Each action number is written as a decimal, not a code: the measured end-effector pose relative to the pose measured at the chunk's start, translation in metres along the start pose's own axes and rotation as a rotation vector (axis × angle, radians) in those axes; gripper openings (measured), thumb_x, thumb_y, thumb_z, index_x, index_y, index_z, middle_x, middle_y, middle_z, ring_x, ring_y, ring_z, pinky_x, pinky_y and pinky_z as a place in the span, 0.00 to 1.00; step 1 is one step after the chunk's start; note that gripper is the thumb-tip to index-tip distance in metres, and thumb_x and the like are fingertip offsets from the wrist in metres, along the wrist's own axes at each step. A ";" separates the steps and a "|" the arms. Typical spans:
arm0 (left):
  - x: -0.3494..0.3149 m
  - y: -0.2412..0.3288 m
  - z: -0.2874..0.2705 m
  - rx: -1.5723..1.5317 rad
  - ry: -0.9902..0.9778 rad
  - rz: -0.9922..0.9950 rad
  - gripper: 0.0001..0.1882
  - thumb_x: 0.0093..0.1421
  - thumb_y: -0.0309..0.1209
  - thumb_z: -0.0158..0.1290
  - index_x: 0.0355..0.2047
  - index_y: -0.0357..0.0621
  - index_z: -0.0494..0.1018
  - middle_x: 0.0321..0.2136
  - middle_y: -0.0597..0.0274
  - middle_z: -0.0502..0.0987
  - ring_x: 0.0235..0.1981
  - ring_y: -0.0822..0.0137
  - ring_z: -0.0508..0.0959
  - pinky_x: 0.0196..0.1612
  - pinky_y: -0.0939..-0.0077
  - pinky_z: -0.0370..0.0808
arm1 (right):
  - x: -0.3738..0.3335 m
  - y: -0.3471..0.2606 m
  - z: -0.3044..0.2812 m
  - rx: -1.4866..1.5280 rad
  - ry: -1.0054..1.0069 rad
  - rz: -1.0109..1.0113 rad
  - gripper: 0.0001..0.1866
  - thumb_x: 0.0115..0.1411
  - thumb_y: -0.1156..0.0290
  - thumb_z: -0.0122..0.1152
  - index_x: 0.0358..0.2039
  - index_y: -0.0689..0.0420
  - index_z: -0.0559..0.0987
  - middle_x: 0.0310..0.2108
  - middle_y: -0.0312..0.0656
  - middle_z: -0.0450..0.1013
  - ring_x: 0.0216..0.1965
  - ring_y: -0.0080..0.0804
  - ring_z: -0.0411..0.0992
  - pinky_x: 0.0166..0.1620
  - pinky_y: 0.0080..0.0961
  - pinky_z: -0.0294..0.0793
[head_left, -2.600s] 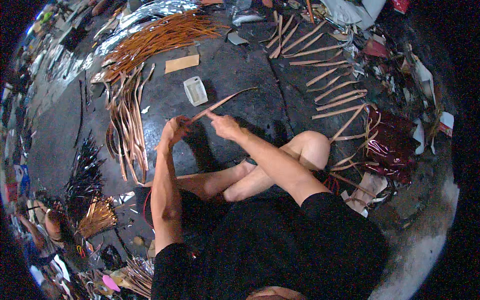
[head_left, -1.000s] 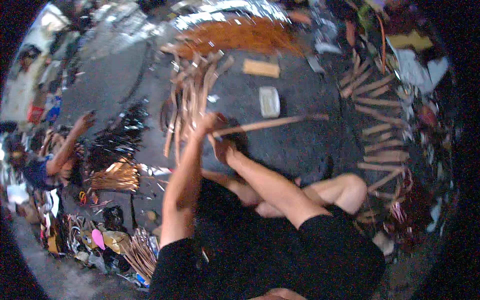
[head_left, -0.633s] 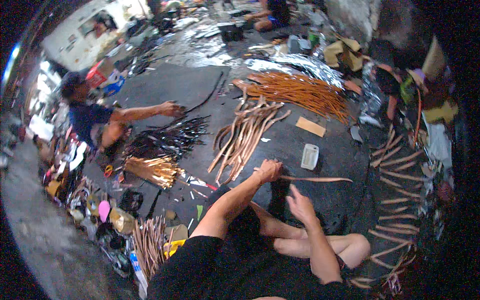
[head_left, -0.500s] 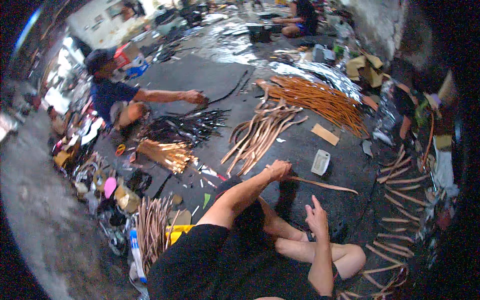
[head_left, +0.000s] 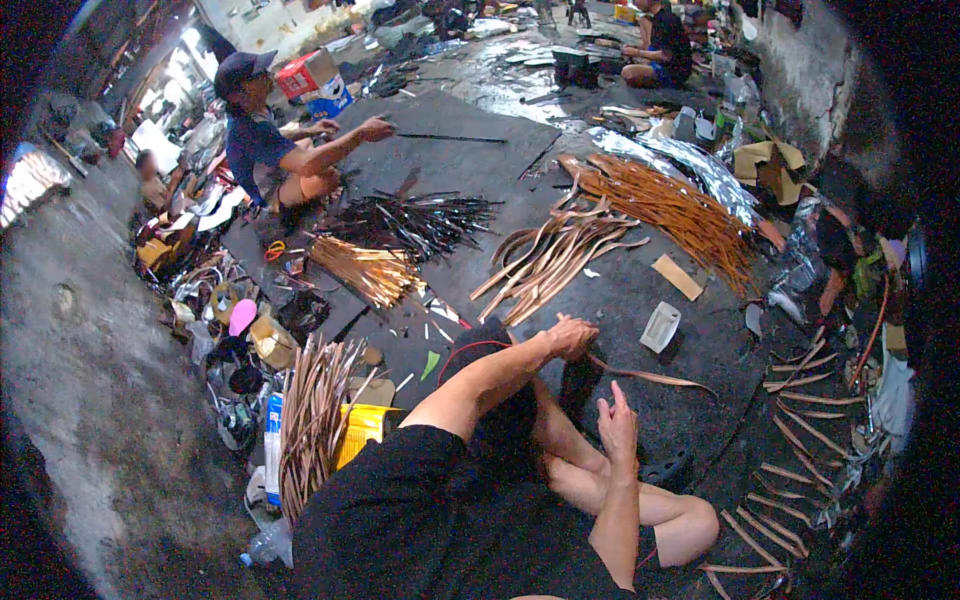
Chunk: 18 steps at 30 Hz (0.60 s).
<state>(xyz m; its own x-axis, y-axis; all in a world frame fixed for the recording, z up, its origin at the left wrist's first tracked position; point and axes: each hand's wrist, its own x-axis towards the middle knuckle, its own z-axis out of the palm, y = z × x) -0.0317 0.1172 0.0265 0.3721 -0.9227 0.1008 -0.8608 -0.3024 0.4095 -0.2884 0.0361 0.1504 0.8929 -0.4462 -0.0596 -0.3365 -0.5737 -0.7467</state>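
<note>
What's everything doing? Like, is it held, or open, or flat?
Left hand: closed on the brown strip.
Brown strip: held, far end outside the hand.
Right hand: open, holding nothing.
White container: open-topped.
Tan rectangle: lying flat.
Orange-brown strips: heaped together.

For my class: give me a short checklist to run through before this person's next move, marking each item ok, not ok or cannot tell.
1. Left hand has hold of the brown strip: ok, near one end.
2. Both hands on the strip: not ok; the right hand is raised apart from it.
3. Right hand unburdened: ok, nothing visible in it.
4. Strip clear of the white tray: ok, the tray sits apart, farther from the person.
5. Strip's outer end resting on the floor: cannot tell from this angle.
6. Co-worker's hand clear of the strip: ok, well off to the upper left.
</note>
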 end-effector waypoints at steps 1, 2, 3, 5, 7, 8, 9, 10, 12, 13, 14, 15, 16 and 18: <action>0.000 -0.001 0.002 -0.004 0.024 0.010 0.07 0.52 0.33 0.48 0.31 0.47 0.72 0.37 0.54 0.74 0.44 0.53 0.75 0.43 0.49 0.69 | 0.000 -0.001 0.001 -0.002 -0.023 0.027 0.25 0.59 0.66 0.57 0.56 0.58 0.68 0.17 0.49 0.70 0.19 0.43 0.70 0.27 0.38 0.68; 0.000 -0.003 0.004 0.024 0.013 0.025 0.07 0.52 0.32 0.49 0.31 0.47 0.72 0.37 0.55 0.74 0.44 0.53 0.75 0.43 0.49 0.69 | 0.000 -0.002 0.001 0.012 -0.014 0.015 0.25 0.59 0.66 0.57 0.56 0.58 0.68 0.17 0.49 0.70 0.19 0.43 0.70 0.28 0.38 0.68; 0.000 -0.004 0.007 0.049 0.068 0.079 0.07 0.52 0.32 0.49 0.31 0.47 0.72 0.37 0.56 0.74 0.44 0.54 0.75 0.43 0.49 0.69 | 0.000 -0.003 0.002 0.016 -0.029 0.037 0.25 0.59 0.66 0.57 0.56 0.59 0.69 0.18 0.49 0.70 0.19 0.43 0.70 0.28 0.38 0.68; 0.000 -0.007 0.011 0.068 0.102 0.105 0.08 0.51 0.31 0.50 0.32 0.47 0.73 0.37 0.57 0.74 0.44 0.54 0.75 0.45 0.49 0.69 | 0.001 -0.003 0.004 0.017 -0.040 0.058 0.24 0.59 0.67 0.57 0.55 0.59 0.69 0.17 0.49 0.70 0.19 0.43 0.70 0.28 0.38 0.68; 0.000 -0.008 0.015 0.071 0.041 0.034 0.08 0.51 0.31 0.50 0.33 0.47 0.73 0.36 0.57 0.74 0.44 0.54 0.75 0.46 0.50 0.69 | 0.002 0.001 0.006 0.013 -0.035 0.059 0.24 0.58 0.67 0.57 0.55 0.59 0.69 0.17 0.49 0.70 0.19 0.43 0.70 0.29 0.38 0.69; 0.001 -0.008 0.016 0.094 0.025 0.029 0.08 0.51 0.32 0.51 0.33 0.50 0.73 0.36 0.58 0.74 0.43 0.54 0.74 0.46 0.52 0.69 | 0.002 0.003 0.008 0.007 -0.027 0.032 0.24 0.58 0.67 0.57 0.55 0.59 0.69 0.17 0.49 0.70 0.20 0.43 0.70 0.29 0.38 0.69; 0.000 -0.006 0.016 0.069 0.045 0.025 0.08 0.51 0.32 0.51 0.33 0.50 0.73 0.36 0.58 0.74 0.43 0.54 0.74 0.46 0.52 0.69 | 0.003 0.005 0.010 0.000 -0.021 0.008 0.24 0.58 0.67 0.57 0.55 0.58 0.69 0.17 0.49 0.71 0.20 0.43 0.71 0.29 0.38 0.69; 0.000 -0.005 0.015 0.054 0.030 -0.004 0.08 0.51 0.32 0.51 0.33 0.51 0.73 0.36 0.58 0.74 0.43 0.53 0.74 0.45 0.52 0.69 | 0.003 0.007 0.012 -0.007 -0.014 -0.014 0.24 0.58 0.67 0.57 0.55 0.58 0.69 0.17 0.49 0.71 0.20 0.43 0.71 0.30 0.38 0.69; -0.001 0.002 0.009 0.018 0.060 -0.010 0.08 0.51 0.32 0.52 0.33 0.52 0.73 0.36 0.58 0.74 0.43 0.53 0.74 0.44 0.52 0.69 | 0.004 0.009 0.015 -0.019 -0.001 -0.020 0.24 0.58 0.67 0.57 0.56 0.58 0.69 0.18 0.50 0.71 0.21 0.43 0.71 0.30 0.38 0.69; -0.002 0.006 0.005 -0.001 0.109 0.010 0.08 0.51 0.32 0.52 0.33 0.52 0.73 0.35 0.58 0.74 0.43 0.52 0.74 0.43 0.52 0.70 | 0.006 0.009 0.017 -0.031 -0.004 0.008 0.24 0.58 0.67 0.57 0.56 0.58 0.69 0.18 0.50 0.72 0.21 0.43 0.72 0.30 0.38 0.69; -0.003 0.011 -0.001 0.004 0.113 -0.016 0.08 0.51 0.33 0.52 0.33 0.52 0.73 0.35 0.58 0.74 0.42 0.52 0.74 0.42 0.52 0.70 | 0.005 0.009 0.017 0.001 -0.005 -0.045 0.25 0.59 0.67 0.57 0.56 0.58 0.69 0.18 0.50 0.72 0.22 0.43 0.72 0.31 0.38 0.70; -0.004 0.016 -0.006 -0.024 0.117 0.014 0.07 0.51 0.34 0.52 0.31 0.50 0.72 0.34 0.57 0.74 0.41 0.51 0.74 0.40 0.49 0.71 | 0.006 0.007 0.017 -0.014 -0.015 -0.042 0.25 0.59 0.67 0.57 0.56 0.58 0.69 0.18 0.50 0.72 0.22 0.42 0.72 0.31 0.37 0.70; -0.005 0.021 -0.011 -0.009 0.169 0.054 0.07 0.51 0.33 0.52 0.31 0.49 0.72 0.33 0.56 0.74 0.40 0.50 0.75 0.38 0.49 0.71 | 0.006 0.006 0.016 -0.033 -0.026 -0.033 0.25 0.59 0.67 0.57 0.56 0.58 0.69 0.18 0.50 0.72 0.21 0.42 0.73 0.31 0.37 0.70; -0.006 0.030 -0.017 -0.037 0.137 0.030 0.07 0.50 0.33 0.52 0.29 0.46 0.72 0.32 0.56 0.75 0.38 0.50 0.75 0.36 0.48 0.71 | 0.005 0.002 0.012 -0.059 -0.094 0.061 0.25 0.59 0.66 0.57 0.56 0.58 0.68 0.18 0.49 0.72 0.22 0.41 0.73 0.31 0.37 0.70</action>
<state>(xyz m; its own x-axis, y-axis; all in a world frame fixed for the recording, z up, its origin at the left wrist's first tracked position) -0.0535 0.1180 0.0538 0.3930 -0.8889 0.2355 -0.8597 -0.2643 0.4371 -0.2808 0.0410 0.1404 0.8935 -0.4165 -0.1676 -0.4055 -0.5885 -0.6994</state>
